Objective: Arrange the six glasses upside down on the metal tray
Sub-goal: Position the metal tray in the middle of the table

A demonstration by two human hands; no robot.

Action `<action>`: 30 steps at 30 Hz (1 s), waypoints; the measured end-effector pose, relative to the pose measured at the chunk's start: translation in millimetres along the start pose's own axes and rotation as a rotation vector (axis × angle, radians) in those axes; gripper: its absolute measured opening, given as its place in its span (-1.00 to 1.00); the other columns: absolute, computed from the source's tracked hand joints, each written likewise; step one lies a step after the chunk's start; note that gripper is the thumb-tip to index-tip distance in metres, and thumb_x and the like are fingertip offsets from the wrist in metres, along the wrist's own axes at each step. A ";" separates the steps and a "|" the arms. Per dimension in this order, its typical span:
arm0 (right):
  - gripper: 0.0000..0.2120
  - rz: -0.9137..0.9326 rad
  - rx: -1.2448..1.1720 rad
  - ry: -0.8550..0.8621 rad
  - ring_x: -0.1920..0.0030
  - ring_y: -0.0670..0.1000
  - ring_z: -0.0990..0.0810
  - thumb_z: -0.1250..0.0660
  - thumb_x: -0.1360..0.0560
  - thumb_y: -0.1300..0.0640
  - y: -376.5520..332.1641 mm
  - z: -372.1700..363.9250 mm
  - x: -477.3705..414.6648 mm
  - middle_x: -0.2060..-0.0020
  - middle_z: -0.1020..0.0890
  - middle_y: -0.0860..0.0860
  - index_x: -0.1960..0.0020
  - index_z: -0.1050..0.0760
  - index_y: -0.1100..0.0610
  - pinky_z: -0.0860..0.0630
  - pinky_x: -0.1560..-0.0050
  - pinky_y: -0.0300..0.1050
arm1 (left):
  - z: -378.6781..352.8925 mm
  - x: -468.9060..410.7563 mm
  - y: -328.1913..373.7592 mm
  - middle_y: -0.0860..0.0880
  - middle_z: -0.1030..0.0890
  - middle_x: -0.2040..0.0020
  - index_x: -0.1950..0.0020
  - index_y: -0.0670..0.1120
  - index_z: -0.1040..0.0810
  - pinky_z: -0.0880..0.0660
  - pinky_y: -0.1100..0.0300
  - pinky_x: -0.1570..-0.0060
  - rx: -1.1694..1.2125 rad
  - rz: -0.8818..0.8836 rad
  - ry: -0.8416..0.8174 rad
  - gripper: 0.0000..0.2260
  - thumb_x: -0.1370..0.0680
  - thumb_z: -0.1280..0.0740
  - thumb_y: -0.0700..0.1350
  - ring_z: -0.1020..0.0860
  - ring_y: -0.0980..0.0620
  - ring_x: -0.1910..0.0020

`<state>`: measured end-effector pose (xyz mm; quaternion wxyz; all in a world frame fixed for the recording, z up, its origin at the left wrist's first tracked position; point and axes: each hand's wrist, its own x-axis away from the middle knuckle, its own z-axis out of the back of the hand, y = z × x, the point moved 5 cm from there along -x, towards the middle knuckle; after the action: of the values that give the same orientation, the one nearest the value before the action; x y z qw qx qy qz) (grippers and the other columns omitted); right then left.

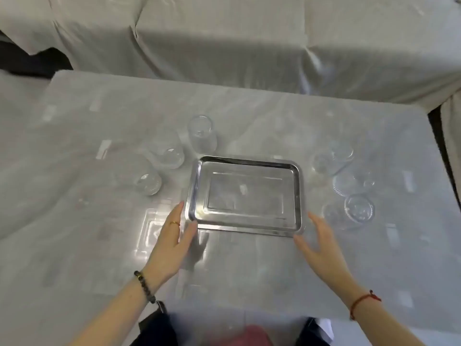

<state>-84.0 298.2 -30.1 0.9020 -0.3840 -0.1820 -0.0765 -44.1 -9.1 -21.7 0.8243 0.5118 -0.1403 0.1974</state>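
A rectangular metal tray (245, 227) lies in the middle of the table with nothing on it. Three clear glasses stand to its left: one (202, 133) behind the tray's far left corner, one (169, 154) further left, one (147, 184) nearest me. Three more clear glasses sit to the right: one (331, 156), one (349, 182) and one (359, 209). My left hand (174, 242) is open, fingertips at the tray's near left corner. My right hand (319, 242) is open beside the near right corner, holding nothing.
The table (74, 151) is covered with a pale cloth under shiny clear plastic. Behind it, more furniture (224, 46) is draped in the same pale cloth. A dark gap (439, 136) runs along the table's right edge. My lap shows below the near edge.
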 end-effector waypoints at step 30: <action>-0.46 0.332 0.329 0.208 -0.47 0.15 -0.11 -0.06 -0.55 -0.08 34.8 -54.7 -21.1 -0.50 -0.03 0.16 -0.47 0.01 0.02 -0.09 -0.46 0.05 | -32.1 -28.7 -85.6 -0.04 -0.09 -0.51 -0.48 -0.13 0.11 -0.05 0.22 -0.39 -0.114 -0.228 0.061 -0.32 -0.53 -0.17 0.10 -0.11 0.04 -0.47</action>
<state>-79.1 282.8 -96.4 0.9664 -0.2467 -0.0324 0.0643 -28.4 -19.5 -115.7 0.8731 0.4704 -0.0672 0.1094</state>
